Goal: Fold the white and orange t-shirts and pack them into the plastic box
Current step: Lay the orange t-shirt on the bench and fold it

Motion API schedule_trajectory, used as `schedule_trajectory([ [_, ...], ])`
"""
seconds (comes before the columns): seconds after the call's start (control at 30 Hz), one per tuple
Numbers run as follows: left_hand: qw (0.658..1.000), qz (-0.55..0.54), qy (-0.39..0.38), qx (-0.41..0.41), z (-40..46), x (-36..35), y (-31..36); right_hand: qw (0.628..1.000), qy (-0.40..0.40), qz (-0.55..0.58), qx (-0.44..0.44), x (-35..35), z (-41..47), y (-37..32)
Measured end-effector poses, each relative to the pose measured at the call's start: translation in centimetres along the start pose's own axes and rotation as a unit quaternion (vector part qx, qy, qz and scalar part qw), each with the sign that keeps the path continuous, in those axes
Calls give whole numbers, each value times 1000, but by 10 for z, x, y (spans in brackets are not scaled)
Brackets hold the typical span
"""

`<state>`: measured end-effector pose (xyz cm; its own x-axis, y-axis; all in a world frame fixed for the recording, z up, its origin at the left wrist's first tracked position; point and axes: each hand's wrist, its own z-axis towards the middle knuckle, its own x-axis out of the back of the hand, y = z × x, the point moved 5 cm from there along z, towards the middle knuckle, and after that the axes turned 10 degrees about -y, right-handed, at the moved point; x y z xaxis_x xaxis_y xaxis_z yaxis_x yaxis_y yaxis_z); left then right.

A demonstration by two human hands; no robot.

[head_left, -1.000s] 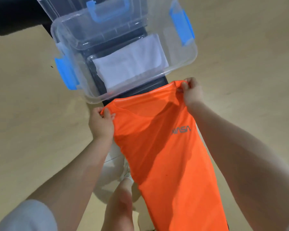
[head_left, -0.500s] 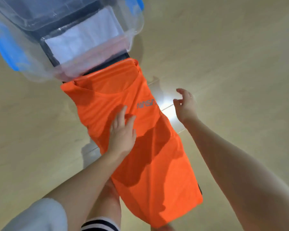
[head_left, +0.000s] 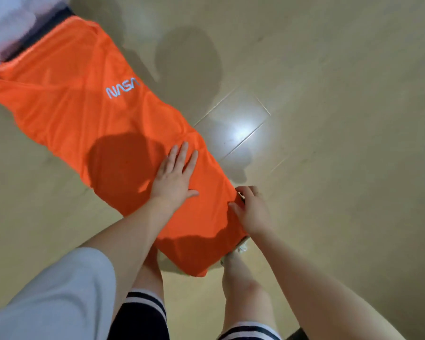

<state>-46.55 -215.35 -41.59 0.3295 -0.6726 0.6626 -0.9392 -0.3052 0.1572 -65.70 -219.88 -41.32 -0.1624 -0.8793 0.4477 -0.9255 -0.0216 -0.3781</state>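
The orange t-shirt (head_left: 88,123), folded into a long strip with a NASA logo, lies flat on a narrow surface running from top left to lower middle. My left hand (head_left: 174,177) rests flat on its lower half, fingers spread. My right hand (head_left: 252,208) pinches the shirt's right edge near the bottom. The plastic box with the white t-shirt (head_left: 8,23) is a blurred patch at the top left corner, touching the collar end of the orange shirt.
Beige tiled floor (head_left: 329,119) surrounds the work surface, with a bright light reflection to the right of the shirt. My bare knees and dark shorts with white stripes (head_left: 142,307) sit just below the shirt's hem.
The view has tilted down, pushing the box nearly out of frame. My left hand slid down the shirt toward the hem. My right hand came from the air onto the shirt's right edge.
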Motion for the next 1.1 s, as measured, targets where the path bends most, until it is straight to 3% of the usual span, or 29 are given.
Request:
schedule_trajectory([
  [0.17,1000,11,-5,18,0,1,0,996,47,-69,-10,3,1,-7],
  [0.33,999,5,45,-5,9,5,10,994,39,84,-57,33,16,20],
  [0.47,993,-73,84,-26,38,21,33,985,87,124,-77,76,41,42],
  [0.57,990,-86,110,-39,53,34,26,985,93,86,-121,93,58,53],
  [0.63,989,-71,123,-40,51,38,6,986,82,1,-142,90,62,48],
  [0.7,987,-62,142,-29,42,39,-25,991,85,-35,-100,77,65,22],
  [0.87,980,-105,142,94,28,50,-126,987,84,12,139,45,92,-109],
  [1.03,962,-124,175,171,29,74,-217,976,43,7,211,28,134,-236],
  [1.1,962,-102,192,162,28,82,-247,971,60,2,233,25,144,-274],
])
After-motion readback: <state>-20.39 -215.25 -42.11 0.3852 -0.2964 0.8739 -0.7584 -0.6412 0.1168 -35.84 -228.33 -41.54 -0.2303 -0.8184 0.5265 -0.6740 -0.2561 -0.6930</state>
